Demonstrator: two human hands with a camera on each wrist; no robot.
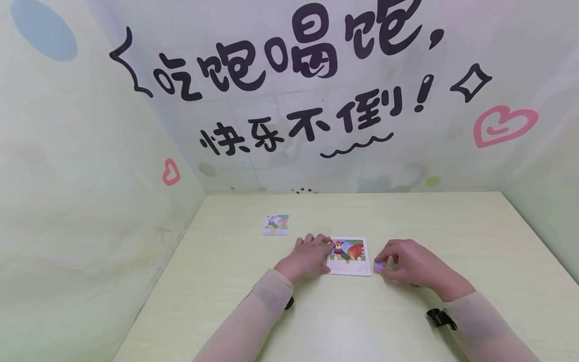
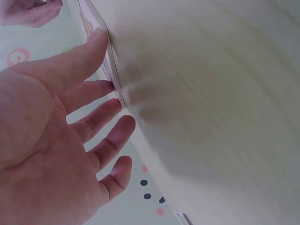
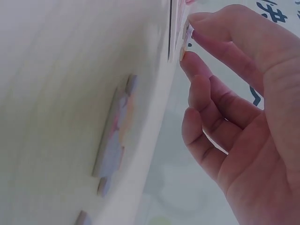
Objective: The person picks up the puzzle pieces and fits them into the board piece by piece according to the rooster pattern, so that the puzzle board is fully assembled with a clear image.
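A white-framed puzzle board (image 1: 350, 270) lies on the table, its upper part filled with a colourful rooster picture and its lower strip bare white. My left hand (image 1: 308, 256) rests at the board's left side, thumb by the near corner and fingers spread over the edge; the left wrist view shows the thumb (image 2: 96, 47) against the rim. To the right of the board, my right hand (image 1: 409, 264) pinches a small puzzle piece (image 1: 379, 266) between thumb and fingers, close beside the frame. The right wrist view shows that piece (image 3: 185, 42) held on edge at the fingertips.
Another puzzle piece (image 3: 112, 140) lies flat on the table beneath my right hand, with part of one more (image 3: 83, 218) near it. A square card (image 1: 276, 224) with a pale rooster picture lies at the back left. A printed wall sheet (image 1: 362, 171) stands behind the table.
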